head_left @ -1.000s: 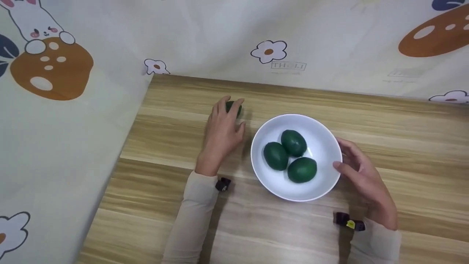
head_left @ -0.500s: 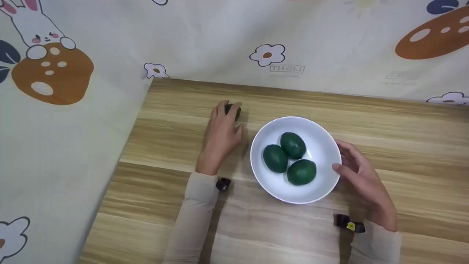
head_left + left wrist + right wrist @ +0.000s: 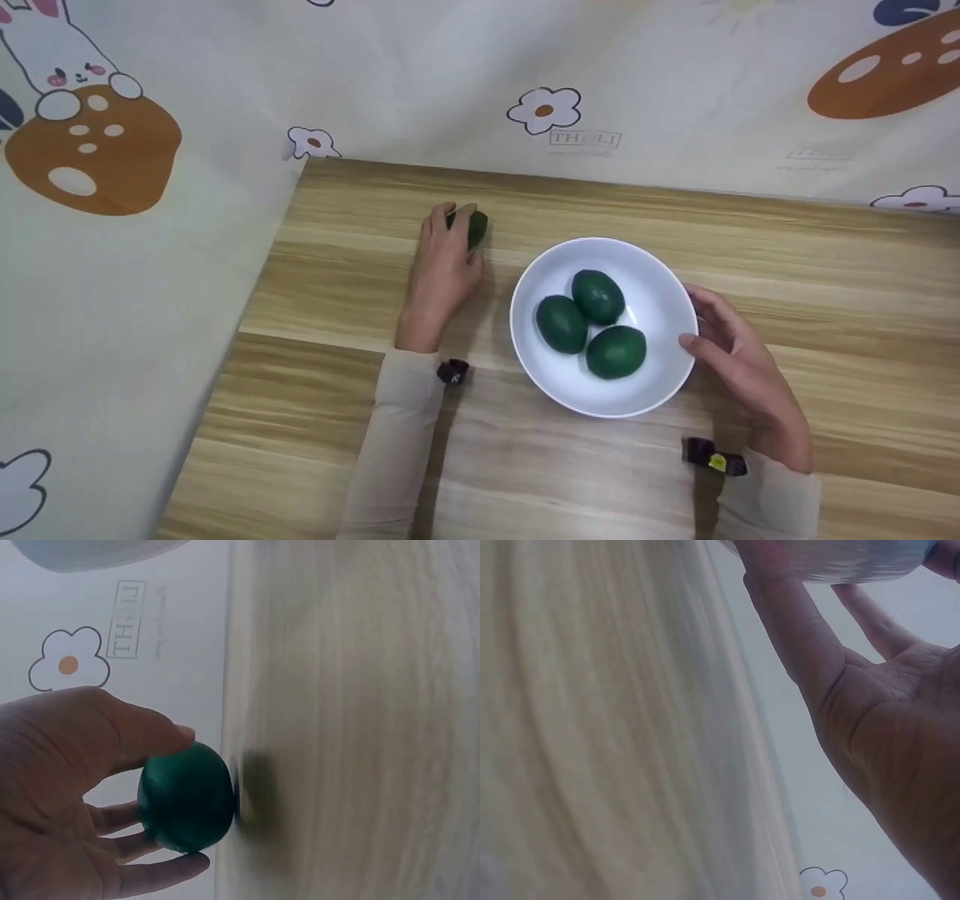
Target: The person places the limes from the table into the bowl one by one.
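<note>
A dark green lime [image 3: 476,229] lies at the far left of the wooden table, partly covered by my left hand [image 3: 444,274]. The left wrist view has the lime [image 3: 187,799] between my thumb and curled fingers, with the thumb pressing on its side. My right hand [image 3: 742,360] grips the white bowl [image 3: 660,375] by its right side, thumb over the rim and fingers against the outer wall. Inside the bowl are three more green limes [image 3: 616,352], close together. Whether the bowl's base touches the table cannot be told from these views.
The wood-grain table [image 3: 570,480] ends on the left and at the back against a pale cloth [image 3: 420,82] printed with flowers and a rabbit. A small black device [image 3: 453,371] sits at the left cuff, another [image 3: 716,457] at the right.
The left hand has shifted slightly left, and its thumb has closed in on the lime. The right hand and bowl stay nearly where they were.
</note>
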Action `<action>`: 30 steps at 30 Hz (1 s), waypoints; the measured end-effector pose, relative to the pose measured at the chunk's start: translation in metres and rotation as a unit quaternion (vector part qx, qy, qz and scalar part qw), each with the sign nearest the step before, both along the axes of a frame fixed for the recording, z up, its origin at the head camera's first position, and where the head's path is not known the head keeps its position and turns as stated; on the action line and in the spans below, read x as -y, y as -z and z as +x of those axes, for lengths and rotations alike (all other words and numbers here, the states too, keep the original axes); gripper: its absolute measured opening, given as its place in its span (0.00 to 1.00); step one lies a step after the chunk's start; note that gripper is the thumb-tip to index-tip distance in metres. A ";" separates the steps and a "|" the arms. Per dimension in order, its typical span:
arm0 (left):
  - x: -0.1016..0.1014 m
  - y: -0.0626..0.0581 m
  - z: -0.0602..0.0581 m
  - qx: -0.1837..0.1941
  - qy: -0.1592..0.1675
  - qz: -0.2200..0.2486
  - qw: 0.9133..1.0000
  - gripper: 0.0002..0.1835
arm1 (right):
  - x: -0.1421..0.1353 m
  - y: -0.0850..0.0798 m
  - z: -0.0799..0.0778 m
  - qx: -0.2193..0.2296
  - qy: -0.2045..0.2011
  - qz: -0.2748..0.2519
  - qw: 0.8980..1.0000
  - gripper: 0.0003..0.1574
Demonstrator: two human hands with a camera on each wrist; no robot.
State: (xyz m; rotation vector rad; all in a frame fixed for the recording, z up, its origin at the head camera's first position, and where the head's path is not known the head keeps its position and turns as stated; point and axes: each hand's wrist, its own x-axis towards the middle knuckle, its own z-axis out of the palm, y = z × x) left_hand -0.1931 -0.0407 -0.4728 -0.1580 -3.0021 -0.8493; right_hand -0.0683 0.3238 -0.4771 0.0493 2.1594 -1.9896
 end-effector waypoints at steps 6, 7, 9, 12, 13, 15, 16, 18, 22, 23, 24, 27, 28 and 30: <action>0.002 0.002 -0.002 0.007 -0.007 0.009 1.000 0.31 | -0.003 -0.001 0.002 0.003 -0.006 0.000 1.000 0.36; 0.002 0.003 -0.002 0.007 -0.007 0.011 1.000 0.31 | -0.003 -0.001 0.003 0.003 -0.005 0.000 1.000 0.36; 0.003 0.004 -0.003 0.007 -0.006 0.015 1.000 0.31 | -0.003 -0.001 0.002 0.005 -0.003 0.000 1.000 0.36; 0.004 0.005 -0.004 0.008 -0.003 0.019 1.000 0.31 | -0.003 -0.001 0.002 0.005 -0.001 0.000 1.000 0.36; 0.005 0.005 -0.004 0.008 -0.001 0.019 1.000 0.30 | -0.003 0.000 0.002 0.004 0.000 0.003 1.000 0.36; 0.006 0.004 -0.003 0.010 -0.001 0.017 1.000 0.30 | -0.002 0.001 0.001 0.006 0.000 0.000 1.000 0.36; 0.007 0.004 -0.003 0.011 -0.001 0.015 1.000 0.30 | -0.001 0.001 0.001 0.006 0.000 0.001 1.000 0.36; 0.009 0.003 -0.002 0.014 -0.002 0.013 1.000 0.31 | -0.001 0.001 0.001 0.007 0.000 0.002 1.000 0.36; 0.011 0.000 -0.002 0.019 0.002 0.018 1.000 0.33 | 0.000 0.000 0.001 0.009 -0.003 0.008 1.000 0.36; 0.011 0.000 -0.003 0.020 0.003 0.020 1.000 0.33 | -0.001 0.000 0.001 0.011 -0.005 0.008 1.000 0.36; 0.011 -0.001 -0.003 0.021 0.003 0.020 1.000 0.33 | -0.001 -0.001 0.001 0.012 -0.007 0.008 1.000 0.36; 0.011 -0.001 -0.003 0.024 -0.001 0.023 0.999 0.32 | -0.003 -0.002 0.002 0.016 -0.015 0.007 1.000 0.36; 0.011 0.000 -0.003 0.026 -0.002 0.027 0.999 0.32 | -0.003 -0.002 0.002 0.017 -0.016 0.007 1.000 0.36; 0.012 0.000 -0.003 0.029 -0.005 0.035 0.999 0.32 | -0.004 -0.003 0.002 0.020 -0.016 0.006 1.000 0.36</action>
